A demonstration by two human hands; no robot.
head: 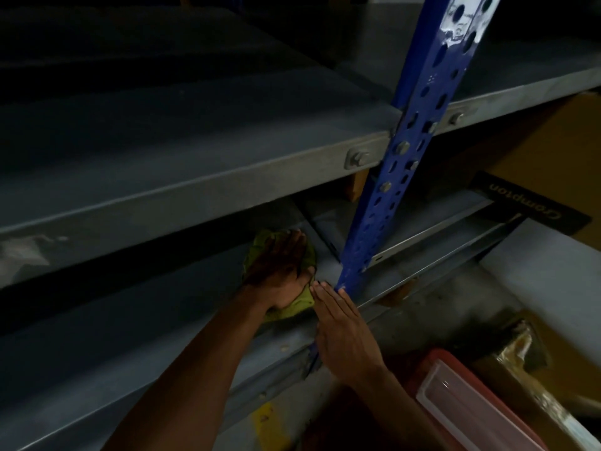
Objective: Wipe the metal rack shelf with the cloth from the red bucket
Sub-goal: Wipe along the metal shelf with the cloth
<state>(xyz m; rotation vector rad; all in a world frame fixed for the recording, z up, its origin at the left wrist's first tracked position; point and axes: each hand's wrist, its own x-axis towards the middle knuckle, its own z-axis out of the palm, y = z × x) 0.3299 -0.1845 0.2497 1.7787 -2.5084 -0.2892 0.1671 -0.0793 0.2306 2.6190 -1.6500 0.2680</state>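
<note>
A green cloth [297, 306] lies on the lower grey metal rack shelf [156, 317], close to the blue upright post [406, 151]. My left hand [279, 271] lies palm down on the cloth and holds it against the shelf, covering most of it. Just to its right, my right hand [344, 330] rests flat with straight fingers against the shelf's front edge, its fingertips at the foot of the post, and it holds nothing. A red container rim [434, 361], probably the red bucket, shows at the bottom right.
An upper grey shelf [195, 131] overhangs the lower one and leaves a low gap. To the right of the post stand cardboard boxes [553, 141] and a black strip printed "Crompton" [527, 203]. A shiny wrapped package [533, 379] sits beside the red container.
</note>
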